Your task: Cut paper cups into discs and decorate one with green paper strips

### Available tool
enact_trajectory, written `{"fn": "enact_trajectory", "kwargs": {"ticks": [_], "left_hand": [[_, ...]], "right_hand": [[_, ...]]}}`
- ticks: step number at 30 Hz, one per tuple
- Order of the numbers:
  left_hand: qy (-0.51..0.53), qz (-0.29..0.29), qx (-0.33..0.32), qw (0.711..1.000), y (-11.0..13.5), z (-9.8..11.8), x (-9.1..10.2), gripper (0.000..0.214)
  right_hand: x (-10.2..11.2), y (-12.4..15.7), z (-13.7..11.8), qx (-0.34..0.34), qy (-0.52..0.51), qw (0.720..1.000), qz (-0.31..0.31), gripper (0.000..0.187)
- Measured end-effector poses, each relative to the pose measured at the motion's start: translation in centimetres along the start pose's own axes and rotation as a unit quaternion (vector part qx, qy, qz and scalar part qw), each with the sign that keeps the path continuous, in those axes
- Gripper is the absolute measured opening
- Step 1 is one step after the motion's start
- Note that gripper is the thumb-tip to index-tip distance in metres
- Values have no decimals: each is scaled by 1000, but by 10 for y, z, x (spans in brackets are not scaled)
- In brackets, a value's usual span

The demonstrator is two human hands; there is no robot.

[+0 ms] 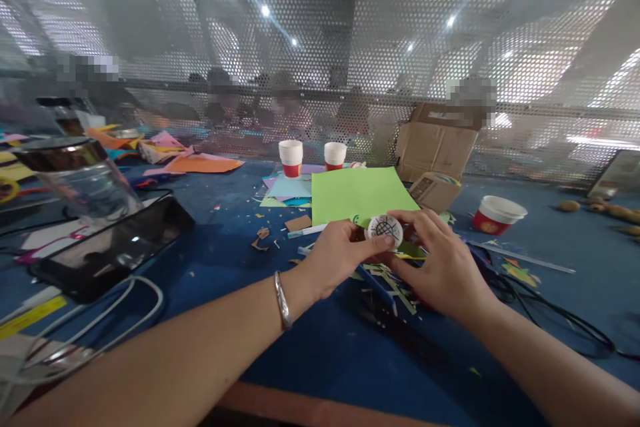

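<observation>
Below and right of the frame's centre, the left hand (341, 251) pinches a white disc (385, 231) under its thumb while the right hand (443, 263), fingers bent, apparently grips its right edge, steadying the black-lined face upward.

Here we have the blue table (290, 360), paper scraps (403, 288) strewn beneath the left hand (340, 257) and right hand (445, 267), a green sheet (360, 193) spread just beyond them. Farther past the hands stand two cup stacks (293, 170) and a cardboard box (437, 147), and look, a single cup (493, 222) sits right of the right hand, with black cables (560, 312) nearer. Over left of the left hand: a phone (110, 247), a clear jar (93, 183) behind it, a looped white cable (159, 293).
</observation>
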State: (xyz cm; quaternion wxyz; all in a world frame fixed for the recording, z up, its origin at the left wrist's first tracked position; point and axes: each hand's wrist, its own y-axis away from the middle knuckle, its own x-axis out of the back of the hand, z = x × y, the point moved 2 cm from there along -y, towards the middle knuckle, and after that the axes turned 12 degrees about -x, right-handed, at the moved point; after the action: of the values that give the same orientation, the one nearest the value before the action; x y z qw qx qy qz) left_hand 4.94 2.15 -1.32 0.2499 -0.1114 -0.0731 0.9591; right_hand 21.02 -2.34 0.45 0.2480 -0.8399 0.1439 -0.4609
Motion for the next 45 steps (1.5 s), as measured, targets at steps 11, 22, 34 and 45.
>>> {"fn": "enact_trajectory", "kwargs": {"ticks": [11, 22, 34, 45], "left_hand": [[40, 86, -56, 994, -4, 28, 15, 29], [-10, 76, -19, 997, -3, 36, 25, 20], [9, 75, -25, 997, 0, 26, 18, 55], [32, 122, -74, 989, -2, 31, 24, 62]], "right_hand": [[5, 2, -1, 5, -13, 1000, 4, 37], [3, 3, -2, 1, -9, 1000, -13, 40], [3, 4, -2, -31, -56, 997, -40, 48], [6, 2, 6, -138, -174, 974, -47, 22]]}}
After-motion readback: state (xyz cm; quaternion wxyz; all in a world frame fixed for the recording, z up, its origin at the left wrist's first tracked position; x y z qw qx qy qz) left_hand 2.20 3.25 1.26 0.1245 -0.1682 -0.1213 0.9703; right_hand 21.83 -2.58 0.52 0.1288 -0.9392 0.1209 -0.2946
